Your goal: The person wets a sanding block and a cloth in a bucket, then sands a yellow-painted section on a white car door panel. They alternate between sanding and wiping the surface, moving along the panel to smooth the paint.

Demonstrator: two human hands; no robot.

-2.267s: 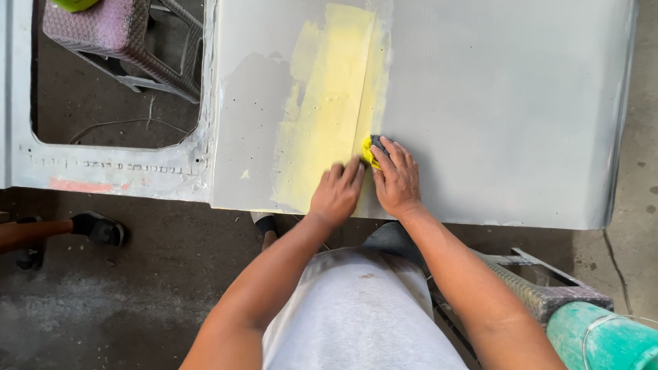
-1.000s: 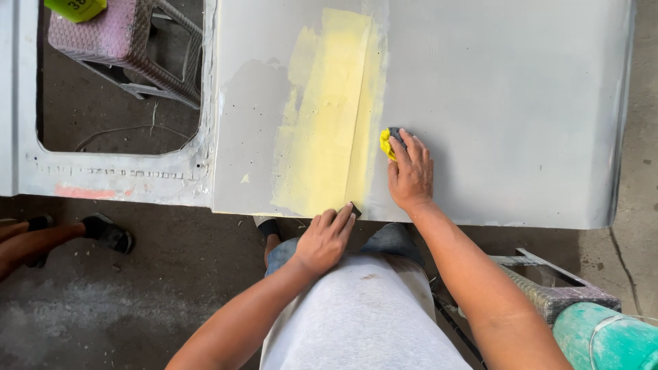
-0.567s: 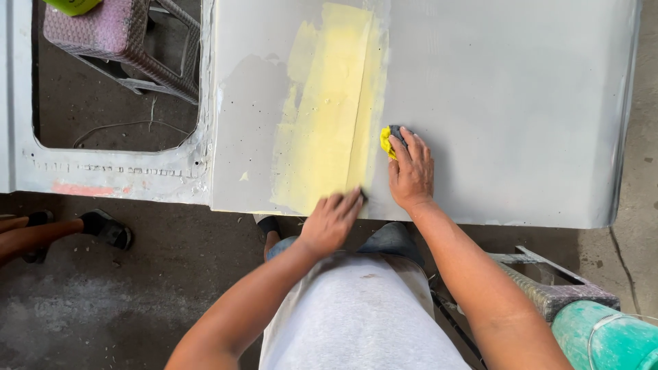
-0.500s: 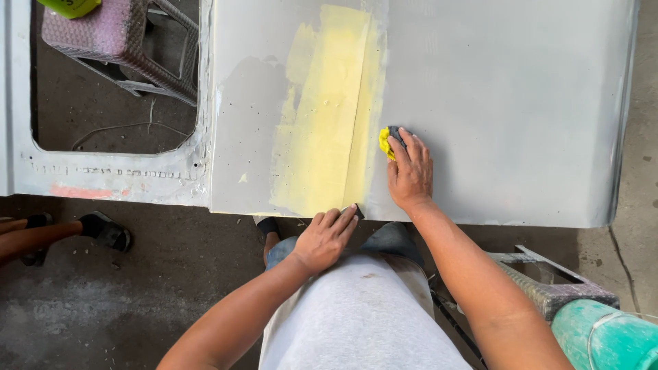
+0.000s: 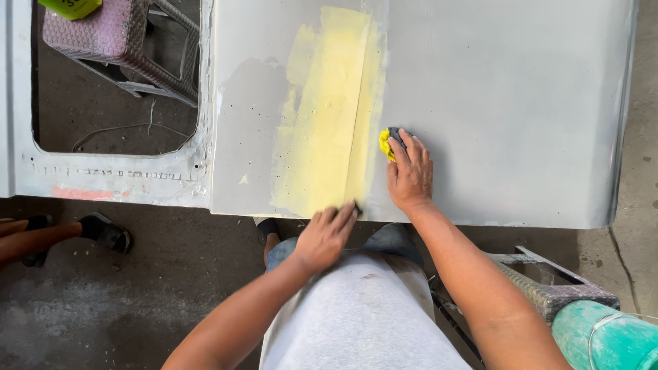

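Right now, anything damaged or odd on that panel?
The grey panel carries an uneven yellow filler patch along its crease, ragged at the left edge. The right hand presses a yellow pad beside it; nothing is spilled.

one lime-yellow label or package (image 5: 70, 7), cut off at the far left edge, resting on the purple stool (image 5: 103, 34).

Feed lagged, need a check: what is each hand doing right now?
Left hand: rests on the panel's lower edge by the yellow filler patch.
Right hand: pressing a yellow pad flat on the panel.
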